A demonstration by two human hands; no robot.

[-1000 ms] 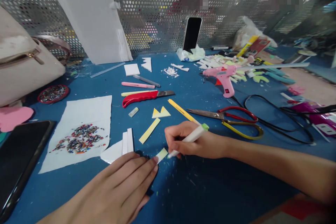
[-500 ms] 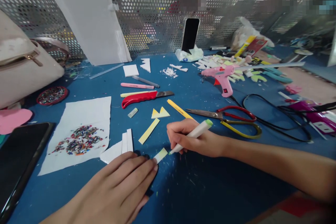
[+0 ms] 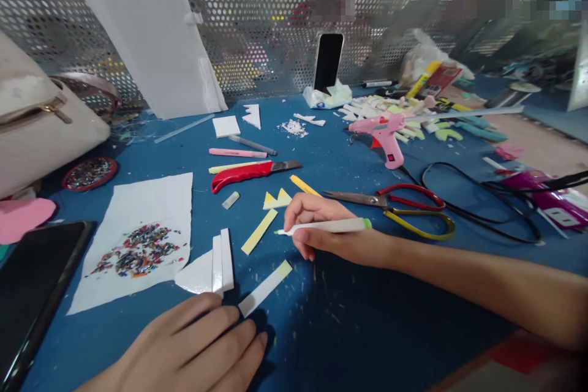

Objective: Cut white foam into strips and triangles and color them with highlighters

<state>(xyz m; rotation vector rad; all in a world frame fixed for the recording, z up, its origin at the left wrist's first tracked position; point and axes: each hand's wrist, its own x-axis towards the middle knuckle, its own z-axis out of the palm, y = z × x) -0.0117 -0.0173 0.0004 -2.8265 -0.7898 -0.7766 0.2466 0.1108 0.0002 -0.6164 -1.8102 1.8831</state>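
A white marker with a green tip and green end [image 3: 333,226] is held in my right hand [image 3: 321,229], its tip pointing left. My left hand [image 3: 197,343] rests palm down at the lower left, fingers stretched out. Just beyond its fingertips lies a white foam strip [image 3: 265,288], tinted yellow-green at its far end. A pale yellow strip [image 3: 260,231] is on the table above that one. White cut pieces [image 3: 223,260] lie close to my left fingers. Behind my right hand sit a zigzag piece with yellow points [image 3: 277,199] and a yellow marker [image 3: 304,185].
Scissors [image 3: 381,201] and a pink glue gun [image 3: 386,135] lie on the right, with a black cable [image 3: 463,229]. A red-handled knife [image 3: 243,176] lies mid-table. At left are a sheet with beads [image 3: 181,208], a phone [image 3: 37,294] and a bag [image 3: 41,116].
My left hand has drawn back toward me and off the strip, baring more of it. My right hand has lifted the marker tip away from the strip, and the marker now lies flatter.
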